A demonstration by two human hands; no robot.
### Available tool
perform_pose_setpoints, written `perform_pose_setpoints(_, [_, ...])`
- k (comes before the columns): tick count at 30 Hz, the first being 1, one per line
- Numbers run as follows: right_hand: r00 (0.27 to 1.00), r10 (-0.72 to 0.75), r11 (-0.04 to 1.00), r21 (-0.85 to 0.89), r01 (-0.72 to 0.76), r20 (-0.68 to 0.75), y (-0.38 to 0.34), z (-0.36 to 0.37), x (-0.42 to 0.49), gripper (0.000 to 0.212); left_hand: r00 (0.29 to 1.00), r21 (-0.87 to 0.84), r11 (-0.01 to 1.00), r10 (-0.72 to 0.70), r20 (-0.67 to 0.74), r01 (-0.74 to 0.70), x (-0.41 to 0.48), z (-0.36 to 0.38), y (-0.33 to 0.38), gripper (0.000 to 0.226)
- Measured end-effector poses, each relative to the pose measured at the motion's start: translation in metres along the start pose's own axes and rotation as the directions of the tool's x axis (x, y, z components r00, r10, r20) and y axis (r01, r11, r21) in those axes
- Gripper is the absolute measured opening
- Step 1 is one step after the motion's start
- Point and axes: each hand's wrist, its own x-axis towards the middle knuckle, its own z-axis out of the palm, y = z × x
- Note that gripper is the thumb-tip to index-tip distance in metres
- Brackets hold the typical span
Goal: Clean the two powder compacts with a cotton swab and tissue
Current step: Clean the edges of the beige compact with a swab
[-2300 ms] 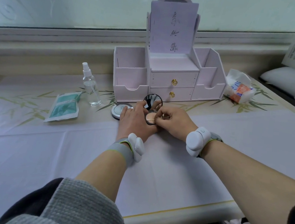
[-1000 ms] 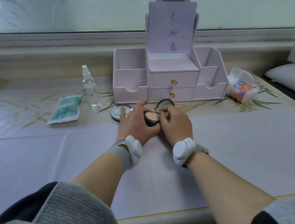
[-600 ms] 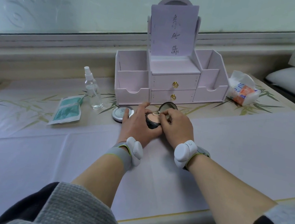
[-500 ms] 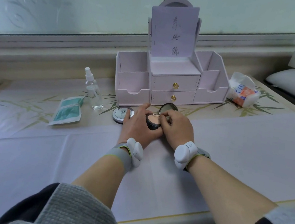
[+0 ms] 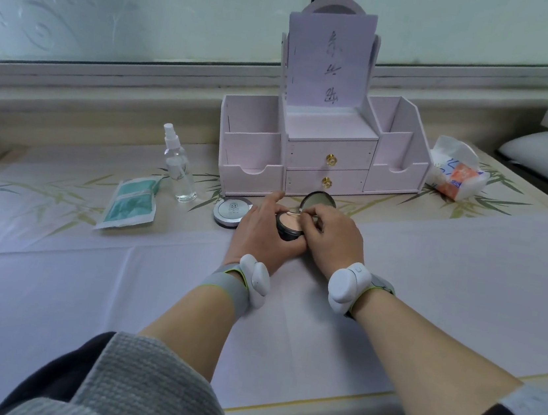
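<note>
An open black powder compact [image 5: 289, 227] with a beige powder pan and a raised mirror lid [image 5: 318, 201] sits on the table in front of the organizer. My left hand [image 5: 262, 232] grips its base from the left side. My right hand [image 5: 332, 238] pinches a thin cotton swab [image 5: 294, 212] whose tip lies across the far rim of the pan. A second compact [image 5: 231, 211], silver and closed, lies flat just left of my left hand. A tissue pack [image 5: 456, 172] rests at the right of the organizer.
A pale pink drawer organizer [image 5: 321, 151] stands right behind the compacts. A clear spray bottle [image 5: 179, 168] and a green sealed packet [image 5: 131, 202] sit at the left. White cloth [image 5: 83, 287] covers the near table up to its front edge.
The mirror lid has swung from left of the pan to the right behind my right hand. The swab keeps shifting slightly along the pan's rim; both hands stay on the compact.
</note>
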Motion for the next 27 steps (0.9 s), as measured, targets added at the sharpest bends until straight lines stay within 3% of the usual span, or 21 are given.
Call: perform_pose_setpoints(27, [0.992,-0.106,0.994,0.021,0.104,0.063,0.0008,-0.0007,-0.0014,0.018,1.0,-0.05,0.998,-0.026,0.018,0.026,-0.0038,-0.004,0.0065,0.088])
